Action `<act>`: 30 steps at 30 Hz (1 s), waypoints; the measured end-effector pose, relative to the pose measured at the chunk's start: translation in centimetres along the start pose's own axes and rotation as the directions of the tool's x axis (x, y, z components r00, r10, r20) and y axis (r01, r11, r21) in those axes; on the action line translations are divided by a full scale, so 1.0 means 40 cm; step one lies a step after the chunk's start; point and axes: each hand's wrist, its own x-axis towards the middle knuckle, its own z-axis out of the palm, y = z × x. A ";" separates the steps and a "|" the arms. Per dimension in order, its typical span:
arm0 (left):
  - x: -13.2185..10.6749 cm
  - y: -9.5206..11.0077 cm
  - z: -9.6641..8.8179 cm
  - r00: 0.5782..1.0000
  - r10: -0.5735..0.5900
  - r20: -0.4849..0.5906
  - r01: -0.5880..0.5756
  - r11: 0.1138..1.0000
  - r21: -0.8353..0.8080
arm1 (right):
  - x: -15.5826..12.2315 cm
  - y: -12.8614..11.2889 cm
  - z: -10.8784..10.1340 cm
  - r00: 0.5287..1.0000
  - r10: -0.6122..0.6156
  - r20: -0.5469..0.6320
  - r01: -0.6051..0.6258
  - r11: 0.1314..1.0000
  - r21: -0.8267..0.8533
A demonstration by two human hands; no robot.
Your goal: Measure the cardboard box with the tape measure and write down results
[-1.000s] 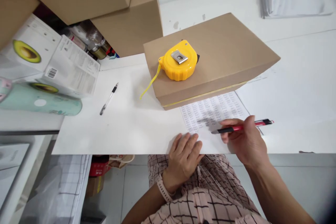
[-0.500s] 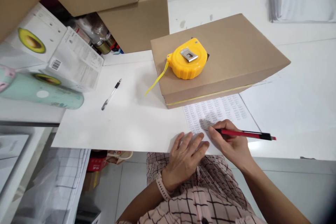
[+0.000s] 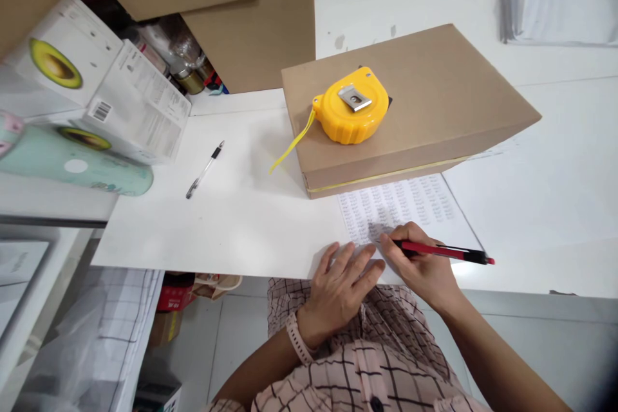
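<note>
My right hand (image 3: pixel 422 264) is closed around a red and black pen (image 3: pixel 444 251), its tip touching a printed sheet (image 3: pixel 410 206) full of small rows of text near the table's front edge. My left hand (image 3: pixel 340 286) lies flat with fingers apart on the sheet's lower left corner. Just behind the sheet a flat cardboard box (image 3: pixel 434 96) rests partly over the paper, and a yellow tape measure (image 3: pixel 355 112) lies on top of it, its yellow strap hanging off the left side.
A clear pen (image 3: pixel 205 169) lies on the white table (image 3: pixel 232 212) to the left. White avocado-print boxes (image 3: pixel 96 96) and a mint-green bottle (image 3: pixel 72 164) sit far left. Cardboard boxes (image 3: pixel 251 32) stand behind. A paper stack (image 3: pixel 564 3) lies back right.
My right hand has moved left and down, bringing the pen tip onto the sheet beside my left hand. The left hand has stayed put. The view has shifted slightly.
</note>
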 end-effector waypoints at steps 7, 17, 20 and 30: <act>-0.008 0.000 0.008 1.000 0.006 -0.008 -0.006 1.000 0.024 | 0.003 -0.006 0.002 0.999 -0.035 -0.007 0.035 0.999 -0.026; -0.013 -0.001 0.012 1.000 0.007 0.006 -0.007 0.999 0.033 | -0.001 0.007 0.005 0.999 -0.036 0.002 0.036 0.999 -0.012; -0.012 -0.001 0.010 1.000 0.002 0.006 -0.002 1.000 0.028 | -0.003 0.010 0.005 1.000 -0.027 -0.013 0.027 1.000 0.011; -0.012 -0.001 0.010 1.000 0.010 0.012 -0.010 0.999 0.038 | 0.002 0.007 0.006 1.000 -0.016 -0.013 0.017 1.000 0.013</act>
